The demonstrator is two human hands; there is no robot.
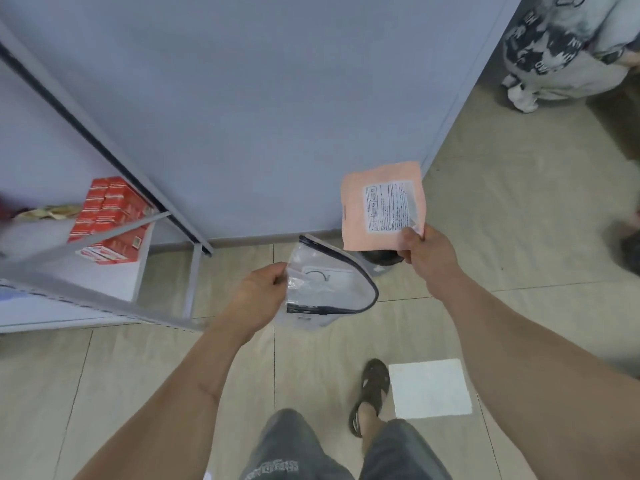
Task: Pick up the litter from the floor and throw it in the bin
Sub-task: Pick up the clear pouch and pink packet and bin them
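My left hand (pixel 258 292) pinches the edge of a clear plastic pouch (pixel 329 278) with a dark zip border, held flat above the floor. My right hand (pixel 427 252) grips the lower corner of a pink packet (pixel 360 209) with a white printed label, held upright. Just behind and below the packet, the dark opening of a small bin (pixel 381 258) shows against the base of the wall, mostly hidden by the two items. A white sheet of paper (pixel 429 388) lies flat on the tiled floor beside my sandalled right foot (pixel 372 389).
A grey metal shelf rack (pixel 194 261) stands at left, holding red boxes (pixel 107 216). A pale wall (pixel 259 116) rises ahead. Another person (pixel 568 50) in patterned clothes crouches at top right. A dark shoe (pixel 630 251) shows at the right edge.
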